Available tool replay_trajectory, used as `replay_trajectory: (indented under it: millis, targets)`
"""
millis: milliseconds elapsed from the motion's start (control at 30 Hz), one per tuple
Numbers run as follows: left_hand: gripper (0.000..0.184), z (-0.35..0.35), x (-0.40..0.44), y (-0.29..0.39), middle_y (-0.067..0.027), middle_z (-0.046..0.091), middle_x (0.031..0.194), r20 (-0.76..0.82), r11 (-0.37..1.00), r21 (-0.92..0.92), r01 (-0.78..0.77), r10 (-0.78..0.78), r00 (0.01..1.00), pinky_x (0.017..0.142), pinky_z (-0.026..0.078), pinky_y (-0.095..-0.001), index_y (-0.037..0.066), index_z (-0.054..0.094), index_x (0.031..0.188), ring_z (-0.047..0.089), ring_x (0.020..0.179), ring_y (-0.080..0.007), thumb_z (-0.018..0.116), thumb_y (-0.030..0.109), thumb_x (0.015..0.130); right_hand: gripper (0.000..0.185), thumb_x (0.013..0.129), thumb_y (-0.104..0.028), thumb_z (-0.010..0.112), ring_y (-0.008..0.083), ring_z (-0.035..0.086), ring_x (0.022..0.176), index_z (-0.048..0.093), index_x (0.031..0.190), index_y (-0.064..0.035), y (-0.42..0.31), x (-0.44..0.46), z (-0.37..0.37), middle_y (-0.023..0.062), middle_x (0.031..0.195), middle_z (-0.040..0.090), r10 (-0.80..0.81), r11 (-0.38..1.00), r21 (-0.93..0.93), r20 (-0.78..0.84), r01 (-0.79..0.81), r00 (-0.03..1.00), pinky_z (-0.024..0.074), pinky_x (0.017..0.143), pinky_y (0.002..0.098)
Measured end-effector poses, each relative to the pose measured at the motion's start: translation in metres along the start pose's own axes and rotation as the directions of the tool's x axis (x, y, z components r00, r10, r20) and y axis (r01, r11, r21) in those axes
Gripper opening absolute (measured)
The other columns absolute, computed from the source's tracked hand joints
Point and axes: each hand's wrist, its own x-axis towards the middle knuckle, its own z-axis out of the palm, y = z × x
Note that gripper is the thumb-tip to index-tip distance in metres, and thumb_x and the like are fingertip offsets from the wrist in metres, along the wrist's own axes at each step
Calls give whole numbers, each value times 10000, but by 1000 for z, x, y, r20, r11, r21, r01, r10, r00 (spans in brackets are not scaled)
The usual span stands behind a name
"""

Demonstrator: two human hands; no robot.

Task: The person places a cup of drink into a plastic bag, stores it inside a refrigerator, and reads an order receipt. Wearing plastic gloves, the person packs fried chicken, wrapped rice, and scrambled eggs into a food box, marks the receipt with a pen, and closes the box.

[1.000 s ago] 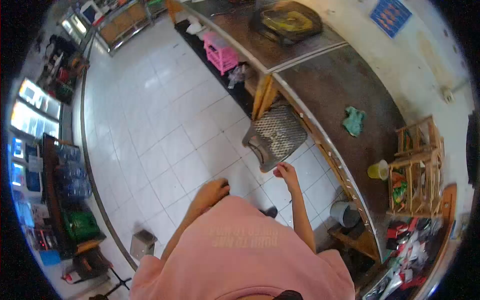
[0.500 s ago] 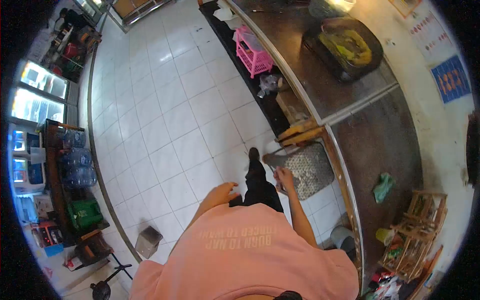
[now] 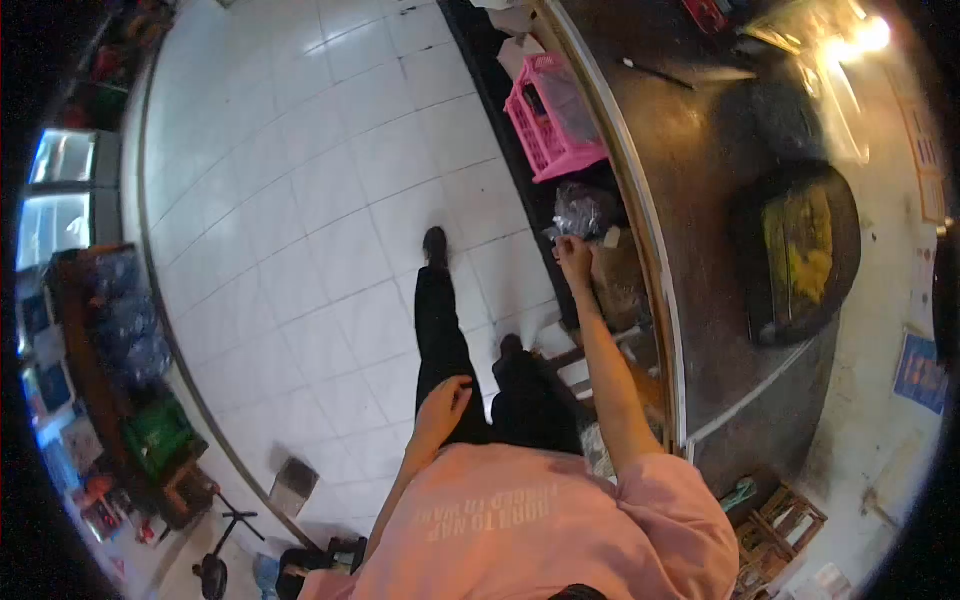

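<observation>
My right hand (image 3: 573, 262) is stretched forward at the shelf beneath the counter, its fingers bent together. They are at the near edge of a crumpled clear plastic bag (image 3: 582, 208); what they hold, if anything, is too small to make out. Beyond the bag stands a pink plastic basket (image 3: 556, 125) with things in it. Low by my thigh, over the dark trousers (image 3: 436, 325), hangs my left hand (image 3: 442, 410), its fingers loosely apart and holding nothing.
A brown counter (image 3: 690, 250) runs along my right, bearing a dark tray (image 3: 752, 270) with yellow-green contents. A brown box (image 3: 617, 275) sits on the lower shelf. White tiled floor (image 3: 300, 220) stretches ahead. A green crate (image 3: 158, 437) and a grey bin (image 3: 294, 486) stand to my left.
I have stepped forward along the counter. My right hand has moved from beside the patterned seat to the plastic bag on the shelf. My left hand stays low near my thigh.
</observation>
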Motion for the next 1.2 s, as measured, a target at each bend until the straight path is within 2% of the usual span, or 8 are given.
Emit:
replay_trajectory:
  millis: [100, 133, 200, 333, 433, 633, 967, 1200]
  targets:
    - [234, -39, 68, 3, -162, 600, 904, 67, 998, -25, 51, -49, 997, 713, 453, -361, 27, 545, 1037, 582, 827, -307, 530, 151, 839, 238, 846, -255, 527, 149, 607, 642, 575, 850, -22, -1, 90, 17, 83, 697, 609, -65, 998, 18, -91, 67, 994, 463, 555, 283]
    - [218, -56, 86, 11, -147, 603, 859, 27, 997, -68, 33, -31, 999, 679, 457, -338, 22, 544, 1022, 591, 780, -277, 517, 149, 847, 259, 857, -260, 510, 204, 613, 703, 568, 906, -13, 9, 122, 18, 110, 723, 614, -214, 828, -555, -184, 78, 959, 467, 623, 318]
    - [171, -75, 121, 3, -118, 569, 741, -52, 987, -144, 69, -77, 996, 592, 441, -274, 24, 558, 985, 565, 641, -188, 519, 117, 847, 276, 855, -248, 508, 255, 607, 779, 556, 959, 3, -50, 167, 30, 138, 806, 617, -102, 933, -360, -256, 3, 961, 457, 691, 331]
    - [157, -102, 159, -16, -119, 591, 769, 19, 941, -203, 270, -271, 962, 601, 440, -271, 13, 558, 969, 572, 665, -189, 497, 109, 861, 202, 812, -132, 525, 283, 587, 851, 564, 977, -23, 1, 276, 39, 173, 931, 592, -424, 833, -414, -48, 368, 905, 450, 729, 343]
    - [146, -116, 187, -27, -145, 591, 801, 129, 963, 11, 270, -269, 954, 603, 438, -282, -8, 552, 935, 585, 692, -210, 502, 103, 853, 177, 758, -46, 538, 295, 567, 876, 582, 928, -31, 1, 309, 40, 173, 911, 582, -287, 674, -669, 155, 314, 945, 443, 739, 361]
    - [122, -126, 298, -15, -171, 553, 816, 202, 997, 40, -73, 63, 977, 668, 437, -380, -1, 549, 918, 554, 778, -336, 495, 66, 832, 156, 741, -14, 541, 313, 523, 808, 598, 886, -4, -6, 305, 29, 163, 838, 534, -389, 706, -642, 0, 298, 921, 418, 716, 394]
    - [231, -28, 527, 116, -155, 563, 965, 217, 853, -85, -516, 521, 826, 792, 450, -377, 28, 515, 1032, 548, 924, -300, 514, 93, 810, 210, 699, -145, 603, 345, 497, 819, 604, 849, 1, 42, 313, 47, 203, 825, 510, -382, 340, -917, 68, 209, 921, 421, 722, 417]
    - [487, 15, 569, 148, -158, 473, 1102, -3, 589, 233, -774, 796, 605, 848, 413, -417, 94, 459, 1128, 467, 1039, -328, 632, 95, 673, 234, 749, -177, 607, 337, 531, 865, 599, 871, 23, 3, 293, 32, 182, 939, 522, -272, 780, -586, -4, 218, 962, 443, 749, 383]
